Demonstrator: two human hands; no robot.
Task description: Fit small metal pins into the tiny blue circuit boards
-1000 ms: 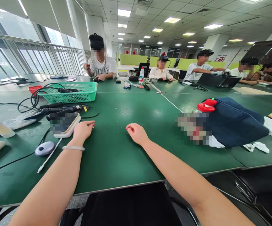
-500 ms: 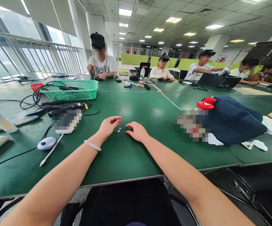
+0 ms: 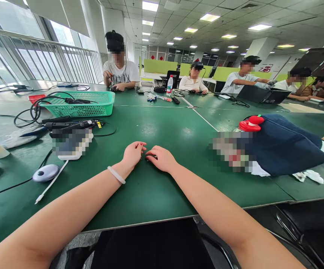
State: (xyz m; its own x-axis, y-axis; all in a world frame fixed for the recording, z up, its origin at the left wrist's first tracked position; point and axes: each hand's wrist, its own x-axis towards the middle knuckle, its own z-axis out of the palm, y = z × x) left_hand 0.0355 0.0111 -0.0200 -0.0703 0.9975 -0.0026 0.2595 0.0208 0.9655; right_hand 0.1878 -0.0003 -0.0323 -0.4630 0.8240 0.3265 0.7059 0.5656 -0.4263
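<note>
Over the green tabletop [image 3: 128, 201], my two hands face each other, fingertips almost meeting. My left hand [image 3: 134, 152], with a pale bangle [image 3: 116, 175] on its wrist, is loosely curved, its bent fingers slightly apart. Opposite it, my right hand [image 3: 163, 157] is cupped low over the table, with a gap between its thumb and fingers. Tiny pale and dark bits [image 3: 147, 160] lie between and under the hands, mostly covered by them. What they are is too small to tell. Nothing held shows in either hand.
Left stand a green basket [image 3: 94, 109], black cabled devices [image 3: 72, 126], a pale round object [image 3: 46, 173] and a white cable [image 3: 51, 183]. Right lies a dark blue bag [image 3: 288, 145] with a red-topped item [image 3: 251, 123]. Several people sit across the table near a water bottle [image 3: 169, 86].
Both hands have drawn closer together over the small bits, which were in plain view between them and are mostly hidden now. The camera view has shifted slightly.
</note>
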